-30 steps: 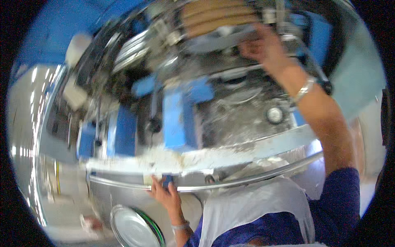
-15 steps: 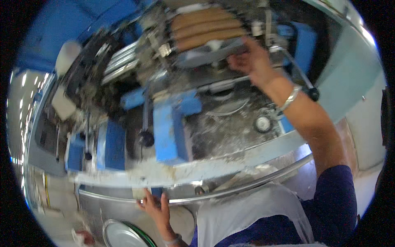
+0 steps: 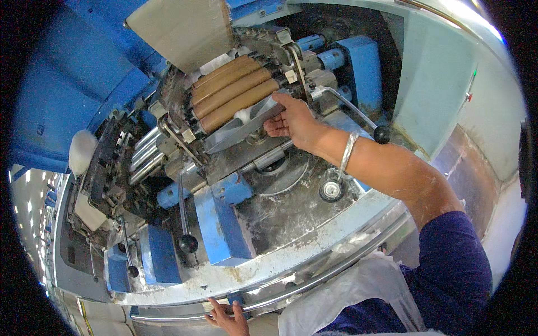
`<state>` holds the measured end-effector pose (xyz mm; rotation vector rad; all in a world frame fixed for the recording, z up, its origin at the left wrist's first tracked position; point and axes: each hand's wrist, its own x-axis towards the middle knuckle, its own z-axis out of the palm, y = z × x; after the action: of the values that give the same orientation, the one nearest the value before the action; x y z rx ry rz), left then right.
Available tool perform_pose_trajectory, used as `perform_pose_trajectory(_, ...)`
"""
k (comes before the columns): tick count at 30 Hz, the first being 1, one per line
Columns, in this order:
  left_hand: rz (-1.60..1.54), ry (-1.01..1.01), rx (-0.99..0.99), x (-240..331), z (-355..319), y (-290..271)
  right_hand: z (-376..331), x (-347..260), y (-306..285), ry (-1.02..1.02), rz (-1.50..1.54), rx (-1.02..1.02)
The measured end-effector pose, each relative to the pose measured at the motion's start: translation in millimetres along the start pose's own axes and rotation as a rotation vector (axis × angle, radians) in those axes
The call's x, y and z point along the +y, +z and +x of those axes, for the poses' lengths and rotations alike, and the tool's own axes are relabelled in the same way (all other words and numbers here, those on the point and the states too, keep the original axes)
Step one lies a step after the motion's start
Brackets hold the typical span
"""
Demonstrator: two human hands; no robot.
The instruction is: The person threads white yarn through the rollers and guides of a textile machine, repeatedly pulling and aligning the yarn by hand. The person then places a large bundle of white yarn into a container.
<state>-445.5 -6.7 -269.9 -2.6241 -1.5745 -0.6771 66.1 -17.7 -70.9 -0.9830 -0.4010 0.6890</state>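
Right hand [image 3: 292, 119] grips the edge of the grey metal plate [image 3: 242, 127], fingers closed on it; the plate lies tilted just below the four brown rollers [image 3: 234, 92]; left hand [image 3: 226, 318] rests, fingers spread, on the machine's curved steel rim [image 3: 314, 262], holding nothing.

1. The right hand [image 3: 294, 120] is stretched far forward, arm almost straight, fingers curled with the thumb on top, a metal bangle on the wrist.
2. The left hand [image 3: 227, 318] stays low near the body, fingers spread flat.
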Motion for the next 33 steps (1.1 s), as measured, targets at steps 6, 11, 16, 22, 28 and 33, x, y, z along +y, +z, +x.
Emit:
perform_pose_trajectory(6,0.004,-0.02,-0.002,-2.5,-1.5,2.4,1.0,2.6,0.6,0.004,-0.003,0.025)
perform_pose_trajectory(11,0.017,-0.005,-0.006,-4.0,-2.6,3.4,-1.4,-0.7,2.3,0.005,-0.024,0.018)
perform_pose_trajectory(16,0.085,0.031,0.042,-8.7,-2.1,7.4,-2.1,-3.0,5.3,-0.037,-0.018,0.013)
perform_pose_trajectory(22,0.083,0.024,0.042,-8.8,-5.1,8.0,-10.7,-16.5,9.2,-0.077,0.018,0.016)
perform_pose_trajectory(28,-0.352,0.115,0.348,37.2,9.6,-27.8,-48.9,-37.0,17.1,-0.253,-0.097,-0.11)
perform_pose_trajectory(33,-0.619,0.271,0.511,114.9,49.3,-85.4,-111.1,-19.6,3.0,-0.003,-0.137,-0.212)
